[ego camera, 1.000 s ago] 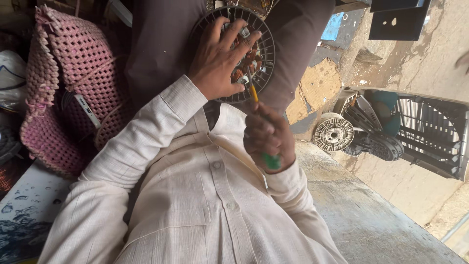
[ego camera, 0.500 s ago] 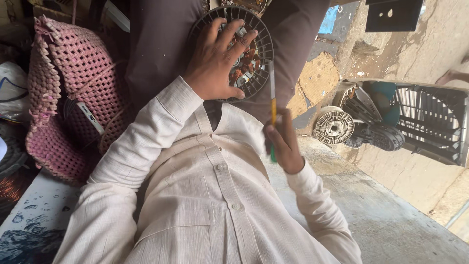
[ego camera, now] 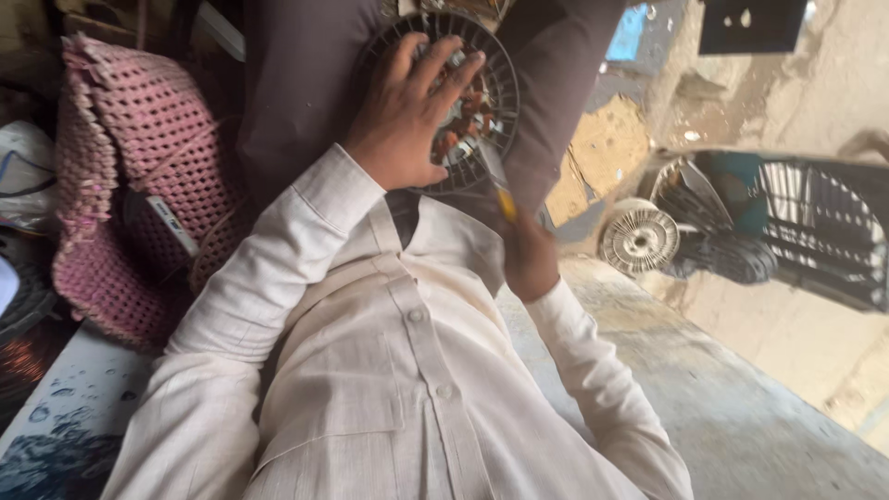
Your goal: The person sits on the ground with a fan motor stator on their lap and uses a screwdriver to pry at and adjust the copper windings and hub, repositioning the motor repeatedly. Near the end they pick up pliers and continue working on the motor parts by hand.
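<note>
A round black ribbed motor housing point(ego camera: 495, 88) with copper windings inside rests on my lap, against dark trousers. My left hand point(ego camera: 407, 116) lies spread flat over it, fingers apart, pressing on its face. My right hand point(ego camera: 530, 255) is just below and to the right of the housing, closed around a screwdriver point(ego camera: 505, 202) with a yellow shaft. The tool is blurred and its tip points up toward the housing's lower edge. The handle is hidden in my fist. My pale buttoned shirt fills the lower part of the view.
A pink woven basket point(ego camera: 120, 185) stands at the left, with a copper wire coil point(ego camera: 23, 356) below it. On the concrete floor at the right lie a white round ribbed motor part point(ego camera: 639, 236) and a dark wire fan guard point(ego camera: 820, 231).
My right hand drew the screwdriver off the housing, held it upright, and now tilts its tip back toward the lower edge. My left hand has stayed spread on the housing.
</note>
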